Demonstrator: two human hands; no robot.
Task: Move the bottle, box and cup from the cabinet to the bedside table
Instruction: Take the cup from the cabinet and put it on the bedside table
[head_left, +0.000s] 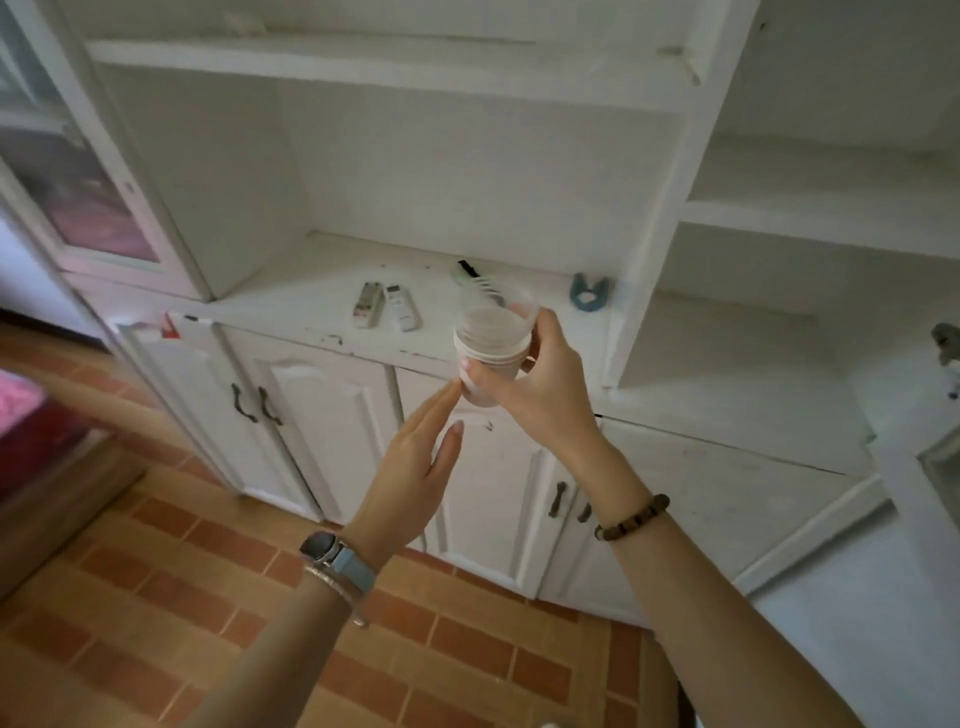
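Observation:
A clear plastic cup (491, 338) with a ribbed rim is held in the air in front of the white cabinet (363, 171), just above the front edge of its counter shelf. My right hand (535, 384) is shut on the cup from the right side and below. My left hand (415, 467) is open with fingers straight, its fingertips touching the cup's lower left. No bottle or box shows in view.
Two remote controls (384, 306) lie on the cabinet counter, with a dark pen-like object (467, 273) behind and a blue object (589, 292) at the right. Closed cabinet doors (311, 415) stand below. A glass door (78, 171) is at left. The floor is brick-patterned tile (156, 597).

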